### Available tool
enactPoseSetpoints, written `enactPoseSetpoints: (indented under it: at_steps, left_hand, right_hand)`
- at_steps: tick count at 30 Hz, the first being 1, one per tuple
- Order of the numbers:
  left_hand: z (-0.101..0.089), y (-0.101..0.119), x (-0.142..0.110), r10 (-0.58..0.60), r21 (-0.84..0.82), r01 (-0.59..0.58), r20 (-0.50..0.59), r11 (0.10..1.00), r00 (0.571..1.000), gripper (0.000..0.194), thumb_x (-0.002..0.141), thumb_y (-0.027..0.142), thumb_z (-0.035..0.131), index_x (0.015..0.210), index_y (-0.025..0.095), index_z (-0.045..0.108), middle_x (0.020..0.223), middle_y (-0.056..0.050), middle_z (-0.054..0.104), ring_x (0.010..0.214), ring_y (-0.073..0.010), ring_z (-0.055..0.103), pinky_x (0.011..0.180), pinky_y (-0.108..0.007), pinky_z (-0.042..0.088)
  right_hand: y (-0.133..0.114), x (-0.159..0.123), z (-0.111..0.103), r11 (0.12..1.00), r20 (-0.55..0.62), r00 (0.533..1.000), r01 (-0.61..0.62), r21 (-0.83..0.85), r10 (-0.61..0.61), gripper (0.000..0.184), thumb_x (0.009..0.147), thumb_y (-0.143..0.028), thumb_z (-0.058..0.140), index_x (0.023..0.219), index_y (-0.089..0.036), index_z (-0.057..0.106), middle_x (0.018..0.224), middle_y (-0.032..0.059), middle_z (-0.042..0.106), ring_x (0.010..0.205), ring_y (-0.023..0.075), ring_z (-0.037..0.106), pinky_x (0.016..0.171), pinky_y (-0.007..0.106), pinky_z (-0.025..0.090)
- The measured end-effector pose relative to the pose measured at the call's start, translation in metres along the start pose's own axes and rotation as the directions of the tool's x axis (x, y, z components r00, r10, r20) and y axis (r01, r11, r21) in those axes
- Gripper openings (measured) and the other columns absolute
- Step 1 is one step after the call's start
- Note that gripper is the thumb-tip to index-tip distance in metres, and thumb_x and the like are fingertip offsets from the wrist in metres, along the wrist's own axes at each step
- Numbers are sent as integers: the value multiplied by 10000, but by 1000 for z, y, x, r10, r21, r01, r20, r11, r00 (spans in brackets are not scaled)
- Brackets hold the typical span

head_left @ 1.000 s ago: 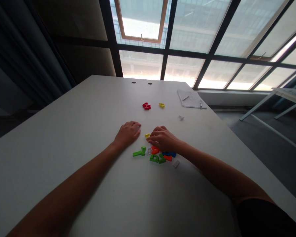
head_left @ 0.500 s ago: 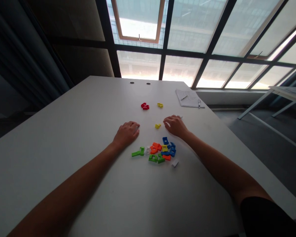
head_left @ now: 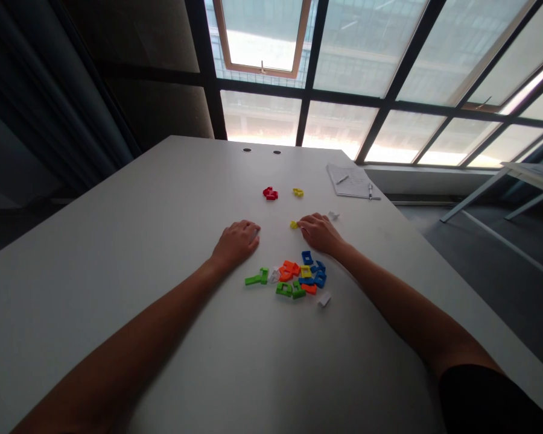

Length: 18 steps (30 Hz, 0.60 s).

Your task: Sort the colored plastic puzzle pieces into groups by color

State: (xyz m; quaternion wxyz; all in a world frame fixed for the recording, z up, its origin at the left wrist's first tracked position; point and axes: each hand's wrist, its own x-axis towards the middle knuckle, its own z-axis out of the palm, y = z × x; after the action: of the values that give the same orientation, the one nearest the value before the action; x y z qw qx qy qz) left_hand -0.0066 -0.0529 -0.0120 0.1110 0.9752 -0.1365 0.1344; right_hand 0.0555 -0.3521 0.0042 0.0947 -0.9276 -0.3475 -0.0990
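My right hand (head_left: 319,232) has its thumb and fingertips closed on a small yellow plastic piece (head_left: 294,224), partly hidden by the fingers. To the left, my left hand (head_left: 238,242) rests on the table, fingers loosely bent and thumb apart, with no piece visible in it. Between my forearms lies a cluster of plastic pieces: green pieces (head_left: 284,289), orange pieces (head_left: 286,274), blue pieces (head_left: 319,278), a yellow square piece (head_left: 305,271) and white pieces (head_left: 324,299). Beyond my hands lie joined red pieces (head_left: 270,193) and another yellow piece (head_left: 298,192).
A white piece (head_left: 333,215) lies just past my right hand. Paper sheets (head_left: 353,181) with pens on them lie toward the right edge of the white table (head_left: 185,193). Two round cable holes (head_left: 277,152) are near its far edge. Another table (head_left: 525,175) stands at the right.
My right hand has moved slightly left to the small yellow piece and closed on it; the piece has shifted slightly away from me. The white piece behind that hand is now uncovered. My left hand stays put.
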Motion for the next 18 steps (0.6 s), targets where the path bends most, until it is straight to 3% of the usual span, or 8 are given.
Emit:
enactPoseSetpoints:
  at_steps: [6,18]
  left_hand:
    - [-2,4,0,-19,17,19,7,1000,1000,317,997,299,539,1262,232,699,1312,-114,706,1186,-311,641,1012,-477,518]
    - [-1,2,0,-17,6,17,-2,1000,1000,314,991,303,550,1256,224,698,1304,-114,705,1179,-314,642,999,-488,524]
  right_hand:
    - [1,17,4,981,73,988,-127,-148,139,467,1085,-306,457,1510,-153,578,1537,177,583,1316,344,557,1084,479,441]
    - [23,74,27,934,40,943,-319,-160,329,546,1092,-473,418,1520,-167,564,1581,208,508,1347,378,507,1095,528,441]
